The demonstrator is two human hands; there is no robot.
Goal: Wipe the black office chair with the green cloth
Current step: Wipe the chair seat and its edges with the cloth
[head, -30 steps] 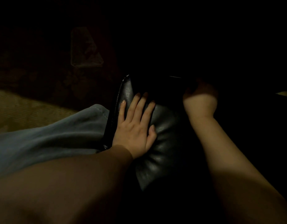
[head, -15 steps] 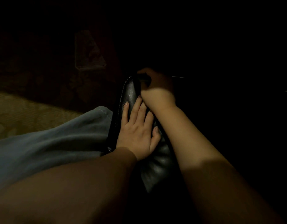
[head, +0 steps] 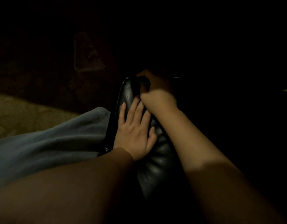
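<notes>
Pressing chair (head: 157, 160), left hand (head: 134, 136) flat; right hand (head: 157, 96) apparently curled.

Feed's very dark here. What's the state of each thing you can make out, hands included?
Left hand: flat, fingers straight, resting on the chair padding.
Right hand: at the chair's top edge, fingers in shadow, grip unclear.
Black chair: padded surface under both hands, dimly lit.
Green cloth: not discernible in the dark.
Grey-blue fabric: lies beside the chair's left edge.
</notes>
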